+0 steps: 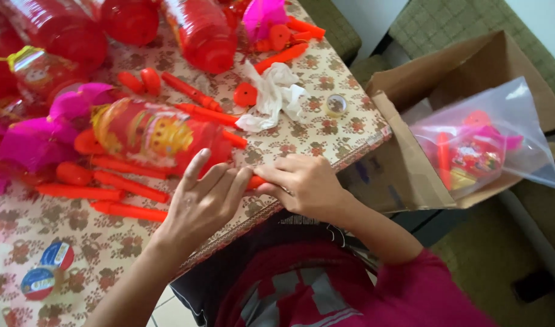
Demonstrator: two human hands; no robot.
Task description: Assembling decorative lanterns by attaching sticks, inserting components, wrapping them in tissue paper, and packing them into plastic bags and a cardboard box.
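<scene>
Red stick pinched by right hand, left hand spread open over it; toy-filled plastic bag sat in cardboard box, right.

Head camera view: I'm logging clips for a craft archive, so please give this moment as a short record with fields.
left hand: fingers spread, resting on an orange stick at the table edge
right hand: pinching the same orange stick
nearest thing: red and yellow lantern
table: floral cloth, loose orange sticks, white crumpled tissue, tape roll
beside table: cardboard box holding a clear bag of parts
</scene>
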